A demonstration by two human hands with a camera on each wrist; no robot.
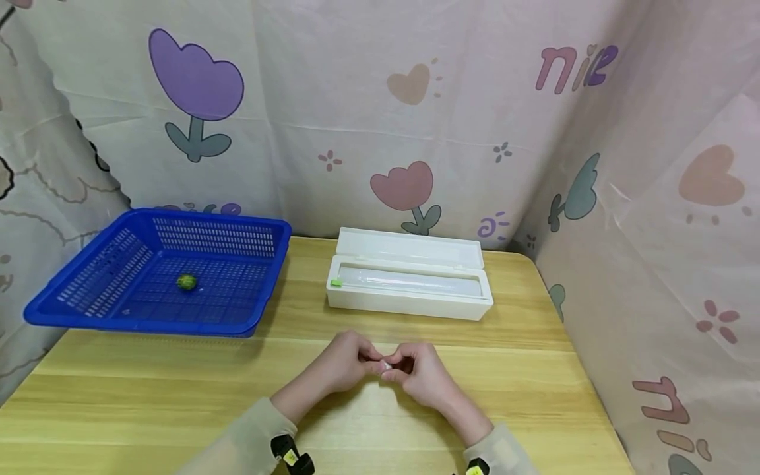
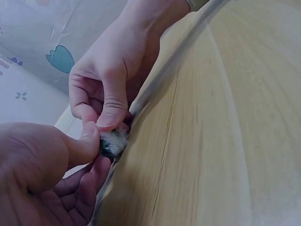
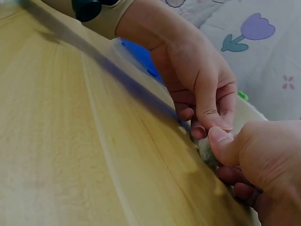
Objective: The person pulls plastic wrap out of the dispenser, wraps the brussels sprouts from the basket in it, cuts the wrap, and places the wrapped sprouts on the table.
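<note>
Both hands meet above the table in front of the white box. Between the fingertips sits a small dark green lump wrapped in clear plastic film (image 2: 113, 142), mostly covered by fingers. My left hand (image 1: 349, 359) pinches one side of it with thumb and fingers. From the other side my right hand (image 1: 420, 373) pinches the film, its thumb close to the left thumb. In the right wrist view the crumpled film (image 3: 206, 151) shows pale and shiny below the thumbs. What kind of thing is inside cannot be told.
A blue plastic basket (image 1: 142, 324) stands at the left with a small round green-yellow fruit (image 1: 187, 282) in it. Behind the hands is a white cling film box (image 1: 410, 305), lid raised, with a green slider (image 1: 336, 283). Printed cloth (image 1: 309, 79) hangs around the wooden table (image 1: 148, 389).
</note>
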